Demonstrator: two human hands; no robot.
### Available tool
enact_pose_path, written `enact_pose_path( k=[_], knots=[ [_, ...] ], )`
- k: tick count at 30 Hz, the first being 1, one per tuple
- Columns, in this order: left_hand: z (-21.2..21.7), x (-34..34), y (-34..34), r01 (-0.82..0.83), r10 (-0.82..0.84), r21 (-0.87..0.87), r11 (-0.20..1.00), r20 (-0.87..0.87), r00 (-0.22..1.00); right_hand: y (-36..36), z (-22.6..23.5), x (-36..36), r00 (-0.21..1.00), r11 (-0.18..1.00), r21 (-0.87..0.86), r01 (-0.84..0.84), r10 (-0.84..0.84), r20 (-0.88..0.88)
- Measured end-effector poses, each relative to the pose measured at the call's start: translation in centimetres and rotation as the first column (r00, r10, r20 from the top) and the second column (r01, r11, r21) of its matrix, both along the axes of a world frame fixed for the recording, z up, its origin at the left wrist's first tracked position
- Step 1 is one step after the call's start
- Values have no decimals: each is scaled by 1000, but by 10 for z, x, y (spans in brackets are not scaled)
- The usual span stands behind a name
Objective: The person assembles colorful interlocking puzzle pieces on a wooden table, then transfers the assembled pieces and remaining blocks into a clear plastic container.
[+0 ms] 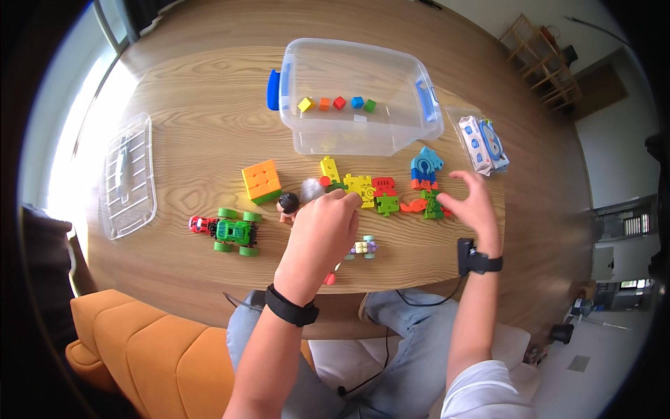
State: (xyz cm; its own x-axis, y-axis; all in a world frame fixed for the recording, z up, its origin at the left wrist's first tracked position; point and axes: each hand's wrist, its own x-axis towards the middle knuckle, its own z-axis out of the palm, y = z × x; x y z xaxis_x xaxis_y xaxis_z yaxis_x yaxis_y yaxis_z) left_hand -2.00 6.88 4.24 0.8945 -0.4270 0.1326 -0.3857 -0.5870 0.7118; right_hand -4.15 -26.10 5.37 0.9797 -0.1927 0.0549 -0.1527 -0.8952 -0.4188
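Note:
My left hand (321, 234) reaches over the wooden table (195, 126), its fingers curled and pinched at the left edge of a yellow puzzle piece (361, 187). That piece belongs to a row of colourful animal-shaped puzzle pieces, including a red one (383, 186) and a green one (387, 204). My right hand (476, 204) hovers with its fingers spread beside a green and red puzzle animal (427, 205). A blue elephant-shaped piece (426, 165) stands just behind it. A small doll (287, 205) lies left of my left hand.
A clear plastic bin (363, 136) at the back holds several coloured cubes (338, 103). Its lid (125, 178) lies far left. Also on the table: a puzzle cube (262, 181), a green toy truck (236, 233), a small red car (201, 224), a pastel toy car (363, 246) and a wipes pack (483, 143).

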Motion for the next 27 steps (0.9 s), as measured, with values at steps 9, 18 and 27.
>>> enact_pose_path(
  k=[9, 18, 27],
  knots=[
    [-10, 6, -16, 22, -22, 4, 1000, 10, 1000, -1, -45, -20, 987, 990, 132, 51, -31, -156],
    [-11, 9, -33, 57, -57, 20, 998, 26, 998, -20, -44, -26, 978, 990, 135, 48, -19, -207],
    [-14, 6, -33, 89, -89, 22, 996, 19, 996, -32, -53, -25, 986, 983, 182, 29, 2, -169]
  ],
)
